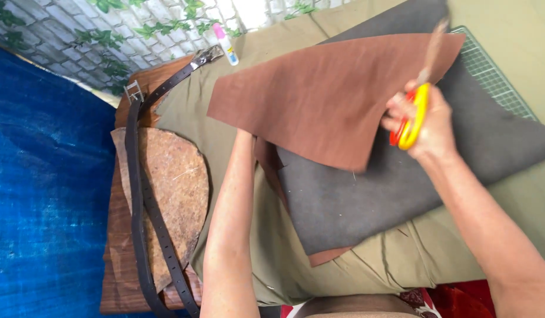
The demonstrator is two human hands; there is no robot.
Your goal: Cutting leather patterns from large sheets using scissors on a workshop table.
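Note:
My right hand [433,126] grips a pair of scissors [415,115] with yellow and red handles. Their blurred blades point up over the edge of a brown leather sheet [319,94]. That sheet lies partly raised over a dark grey sheet [355,200]. My left forearm [231,235] reaches up under the brown sheet's lower edge. My left hand is hidden behind the sheet, so its grip does not show.
An olive cloth [402,259] covers the work surface. A dark belt [140,194] with a metal buckle lies over a rough rounded hide piece [178,188] on a wooden board [116,265]. A glue bottle [225,44], a green grid mat [496,76] and blue sheeting [43,194] border the area.

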